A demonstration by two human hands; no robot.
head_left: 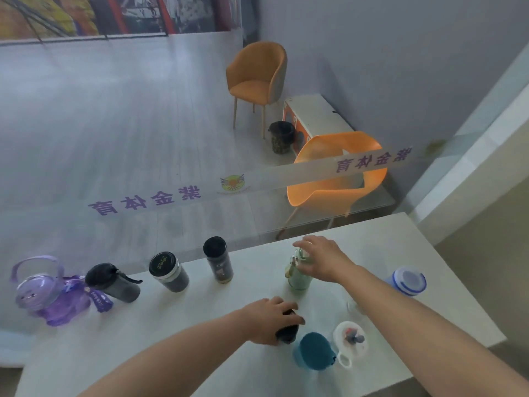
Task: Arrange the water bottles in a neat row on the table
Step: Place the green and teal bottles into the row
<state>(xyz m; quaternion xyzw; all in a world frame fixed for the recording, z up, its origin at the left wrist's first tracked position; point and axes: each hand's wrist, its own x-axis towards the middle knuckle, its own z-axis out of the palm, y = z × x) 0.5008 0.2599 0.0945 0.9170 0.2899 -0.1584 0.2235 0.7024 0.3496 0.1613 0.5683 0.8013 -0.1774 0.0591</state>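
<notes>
Nearest, at the lower centre of the frame, a teal-capped bottle [314,350] and a clear white-lidded bottle [350,339] stand close together near the front edge of the white bench [171,339], not yet in line. Just above them the left hand [272,319] is clamped over a dark bottle [287,329], probably to carry it to the row. Further up, the right hand [320,257] closes loosely on the top of a pale green bottle [297,272], seemingly steadying it at the row's end; how firmly it grips I cannot tell. A blue-lidded bottle [408,280] waits at right, near the side edge. Along the far edge by the glass, the row runs left: a black tumbler [219,263], a black-lidded jar [169,272], a grey flask [113,282] and a purple jug [48,290]. The gap between tumbler and green bottle looks free.
</notes>
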